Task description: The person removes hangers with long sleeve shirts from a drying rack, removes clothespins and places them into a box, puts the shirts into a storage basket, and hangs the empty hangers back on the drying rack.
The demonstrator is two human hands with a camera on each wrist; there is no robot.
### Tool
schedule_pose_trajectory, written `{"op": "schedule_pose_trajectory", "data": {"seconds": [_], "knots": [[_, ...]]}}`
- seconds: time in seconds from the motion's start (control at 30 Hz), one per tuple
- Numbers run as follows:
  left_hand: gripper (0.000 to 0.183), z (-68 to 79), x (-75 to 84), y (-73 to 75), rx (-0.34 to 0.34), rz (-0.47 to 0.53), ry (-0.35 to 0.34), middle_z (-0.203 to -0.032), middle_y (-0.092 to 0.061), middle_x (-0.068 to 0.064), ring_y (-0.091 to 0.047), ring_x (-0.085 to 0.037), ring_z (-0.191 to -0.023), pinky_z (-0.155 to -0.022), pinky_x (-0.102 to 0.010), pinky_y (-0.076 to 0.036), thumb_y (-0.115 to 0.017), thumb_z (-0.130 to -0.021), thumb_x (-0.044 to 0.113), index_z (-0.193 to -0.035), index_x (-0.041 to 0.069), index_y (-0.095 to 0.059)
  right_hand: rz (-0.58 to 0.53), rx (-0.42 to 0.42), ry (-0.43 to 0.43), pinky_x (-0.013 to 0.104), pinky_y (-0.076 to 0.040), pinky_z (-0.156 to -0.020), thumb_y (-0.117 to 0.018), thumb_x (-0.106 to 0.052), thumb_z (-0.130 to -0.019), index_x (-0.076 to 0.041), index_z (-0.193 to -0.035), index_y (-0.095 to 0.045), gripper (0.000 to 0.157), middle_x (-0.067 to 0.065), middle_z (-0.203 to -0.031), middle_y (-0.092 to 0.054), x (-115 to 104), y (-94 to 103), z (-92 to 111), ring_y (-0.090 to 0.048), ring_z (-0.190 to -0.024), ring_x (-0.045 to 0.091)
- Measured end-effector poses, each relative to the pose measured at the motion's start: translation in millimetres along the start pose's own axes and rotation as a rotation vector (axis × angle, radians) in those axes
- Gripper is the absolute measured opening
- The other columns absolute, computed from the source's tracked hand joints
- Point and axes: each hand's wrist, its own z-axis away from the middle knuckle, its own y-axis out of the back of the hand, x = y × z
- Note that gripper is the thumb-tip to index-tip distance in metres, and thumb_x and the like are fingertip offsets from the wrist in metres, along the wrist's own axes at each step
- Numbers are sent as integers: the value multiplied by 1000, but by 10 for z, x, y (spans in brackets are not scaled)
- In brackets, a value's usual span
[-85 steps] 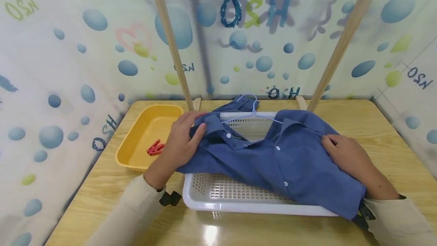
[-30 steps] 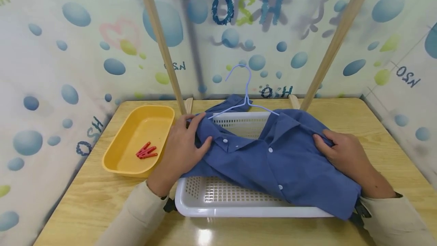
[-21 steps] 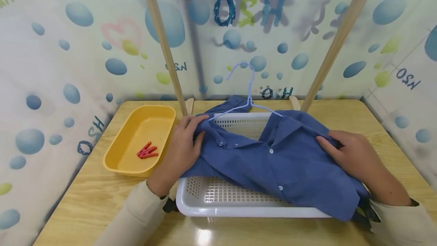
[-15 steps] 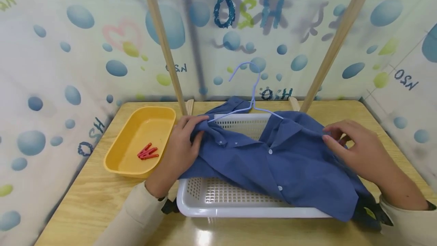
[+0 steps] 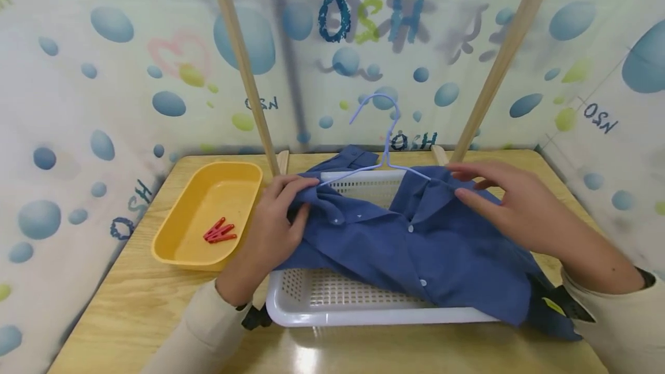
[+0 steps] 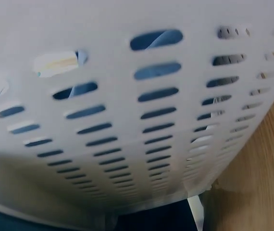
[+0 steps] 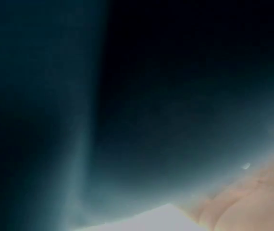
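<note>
A blue button-up shirt lies draped over a white slotted basket. A light-blue hanger sits in its neck opening, hook raised. With thumb and fingers my left hand pinches the shirt's left shoulder beside the hanger's end. My right hand is over the other shoulder near the collar, thumb and fingers spread apart; whether the fingertips touch the cloth I cannot tell. The left wrist view is filled by the basket's slotted wall. Dark cloth covers most of the right wrist view.
At the left a yellow tray holds several red clothespins. Two wooden poles rise behind the basket on the wooden table. A patterned curtain surrounds the back and sides.
The hanger's hook has risen upright from lying low. My right hand has released the shirt's side and moved up and left towards the collar. My left hand keeps its hold.
</note>
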Motion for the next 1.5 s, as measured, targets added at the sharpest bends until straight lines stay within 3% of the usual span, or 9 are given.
{"op": "schedule_pose_trajectory", "data": {"seconds": [0.1,0.27,0.33,0.5,0.6,0.7,0.9,1.1,1.5], "knots": [[40,5,1,11,-9,11,-4,-124,-58,-12,-57,-27,-113,-102,-44,-50,-72,-88,3,-126,13,-65,-44,-43,31,11,-47,-88,-66,-16,-97,-14,-137,-61,41,6,-131,-67,-30,-29,-130,-65,-111,20],[40,5,9,21,-33,21,2,-127,-57,-11,-55,-26,-117,-104,-43,-49,-71,-88,5,-127,13,-65,-97,-155,30,41,-54,-92,-61,-18,-100,-14,-142,-56,43,9,-134,-65,-35,-99,-251,-65,-116,24],[40,3,8,20,-40,28,5,-128,-56,-10,-55,-26,-118,-104,-43,-48,-71,-88,5,-127,13,-64,-119,-188,15,45,-54,-91,-59,-19,-101,-14,-144,-54,43,9,-134,-65,-32,-140,-274,-64,-118,26],[42,15,-15,18,-72,51,-5,-130,-54,-10,-53,-26,-119,-105,-45,-47,-71,-88,7,-128,14,-63,-144,-195,13,28,-53,-74,-57,-18,-102,-16,-143,-55,41,5,-116,-73,-37,-225,-293,-67,-98,17],[44,23,-48,16,-116,58,-24,-133,-52,-10,-51,-26,-121,-106,-47,-45,-71,-88,11,-131,15,-61,-140,-215,13,24,-45,-61,-57,-20,-103,-16,-141,-58,39,-1,-89,-68,-25,-244,-297,-55,-69,8],[45,24,-73,19,-144,62,-38,-134,-51,-9,-50,-26,-123,-106,-48,-44,-71,-88,18,-132,16,-60,-139,-241,7,25,-40,-55,-56,-21,-103,-14,-136,-61,34,-1,-82,-61,-6,-249,-294,-43,-58,8],[43,20,-75,10,-106,45,-69,-131,-55,-8,-52,-28,-120,-99,-47,-43,-75,-86,30,-125,17,-63,-147,-221,11,25,-44,-59,-55,-19,-103,-13,-116,-71,21,1,-87,-66,4,-268,-288,-52,-67,11],[44,14,-70,2,-83,3,-44,-125,-58,-7,-56,-26,-116,-90,-42,-42,-78,-84,35,-119,14,-61,-143,-193,31,24,-44,-58,-56,-17,-103,-13,-111,-73,19,0,-92,-69,-16,-278,-270,-53,-66,10],[48,28,-67,43,-107,-80,31,-128,-62,-6,-57,-26,-105,-89,-42,-46,-64,-87,23,-134,18,-57,-158,-170,46,25,-42,-59,-56,-17,-103,-17,-103,-72,16,-4,-87,-63,-44,-263,-187,-52,-69,9]]}}
